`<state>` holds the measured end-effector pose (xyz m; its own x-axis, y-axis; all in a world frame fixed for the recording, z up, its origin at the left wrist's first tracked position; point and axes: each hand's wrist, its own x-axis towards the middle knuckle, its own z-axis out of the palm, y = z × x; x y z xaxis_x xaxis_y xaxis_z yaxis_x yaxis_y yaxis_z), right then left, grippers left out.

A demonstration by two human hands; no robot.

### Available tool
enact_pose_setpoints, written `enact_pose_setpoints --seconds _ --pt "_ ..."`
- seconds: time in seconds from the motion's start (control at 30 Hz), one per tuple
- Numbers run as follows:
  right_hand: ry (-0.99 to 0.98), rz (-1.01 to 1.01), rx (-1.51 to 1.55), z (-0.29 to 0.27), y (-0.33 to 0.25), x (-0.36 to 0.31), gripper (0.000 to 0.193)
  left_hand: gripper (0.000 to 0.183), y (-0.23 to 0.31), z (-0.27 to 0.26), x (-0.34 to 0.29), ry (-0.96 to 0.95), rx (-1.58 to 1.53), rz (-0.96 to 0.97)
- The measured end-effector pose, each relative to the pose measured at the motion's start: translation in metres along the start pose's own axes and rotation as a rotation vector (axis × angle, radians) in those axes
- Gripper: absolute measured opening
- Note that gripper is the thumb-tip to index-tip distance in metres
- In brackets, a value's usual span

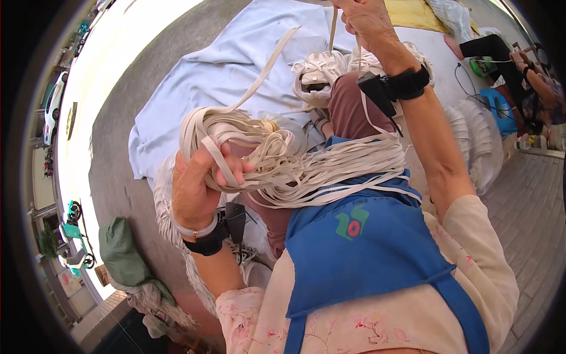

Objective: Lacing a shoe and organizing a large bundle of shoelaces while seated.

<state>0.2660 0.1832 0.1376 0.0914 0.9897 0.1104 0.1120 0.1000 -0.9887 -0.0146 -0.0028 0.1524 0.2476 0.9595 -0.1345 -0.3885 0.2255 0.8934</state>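
Note:
My left hand point(203, 174) is closed around a thick looped bundle of off-white shoelaces point(339, 168), which drapes across my lap over a blue apron point(359, 236). One lace stands up out of the bundle toward the cloth beyond. Raised at the top edge, my right hand point(367, 23) has its fingers pressed together on a lace point(333, 29) that hangs down from it; the fingertips are partly cut off by the picture's edge. Below that hand, beyond my knee, white lace-up shoes point(318, 76) sit on a pale blue cloth point(218, 76).
Beside me on the left lie a green sack point(122, 251) and a heap of loose pale strands point(156, 304). To the right are a clear bag of white items point(474, 141) and a blue stool point(498, 112). Another person point(536, 88) sits at the far right.

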Motion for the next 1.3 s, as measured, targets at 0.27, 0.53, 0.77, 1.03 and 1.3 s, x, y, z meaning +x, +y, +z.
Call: enact_pose_setpoints --seconds 0.27,0.53,0.77,1.03,1.3 --pt "-0.552 -0.279 -0.167 0.034 -0.038 -0.119 0.046 0.019 0.002 0.02 0.024 0.296 0.393 0.032" --pt "-0.677 -0.423 -0.005 0.052 -0.019 -0.128 0.015 0.018 0.011 0.02 0.02 0.168 0.464 -0.062" --pt "-0.593 -0.531 -0.172 0.041 -0.016 -0.101 0.01 0.029 0.001 0.01 0.004 -0.139 0.015 -0.205" --pt "-0.467 -0.454 -0.155 0.045 -0.002 -0.106 0.012 0.026 -0.007 0.006 0.004 -0.196 -0.207 -0.184" --pt "-0.494 -0.509 -0.007 0.038 -0.003 -0.113 0.017 0.025 -0.002 0.008 0.005 -0.223 -0.161 -0.187"
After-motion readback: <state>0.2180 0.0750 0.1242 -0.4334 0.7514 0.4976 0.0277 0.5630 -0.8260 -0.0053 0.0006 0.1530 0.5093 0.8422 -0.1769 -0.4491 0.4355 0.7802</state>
